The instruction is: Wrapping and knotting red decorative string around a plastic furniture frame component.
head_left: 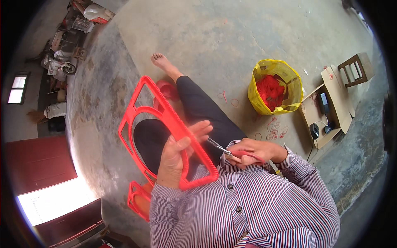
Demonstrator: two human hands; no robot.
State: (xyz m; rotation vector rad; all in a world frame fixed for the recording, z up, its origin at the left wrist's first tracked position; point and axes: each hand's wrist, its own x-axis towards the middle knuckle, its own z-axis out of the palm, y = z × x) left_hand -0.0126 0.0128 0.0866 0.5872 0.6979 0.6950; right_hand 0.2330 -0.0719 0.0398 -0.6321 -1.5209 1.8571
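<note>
In the head view, the red frame stands slanted in front of the striped shirt, its lower end close against the cloth, probably so that the body helps steady it. The left hand is closed around its long bar, thumb on one side and fingers stretched out on the other; that grip seems chosen to keep the edge turned toward the scissors. The right hand is clamped on the scissors' handles, just right of the frame, with the blades pointing at it, likely for short reach; whether the tips touch the frame or the left fingers I cannot tell. The legs lie beyond and beneath the frame, perhaps serving as a rest.

Well to the right of the frame stands a yellow bag with its mouth wide and red strands inside, handy for the scissors side. Loose red loops lie on the floor between frame and cardboard box. A second red frame sits below and left of the first, within the left arm's reach.
</note>
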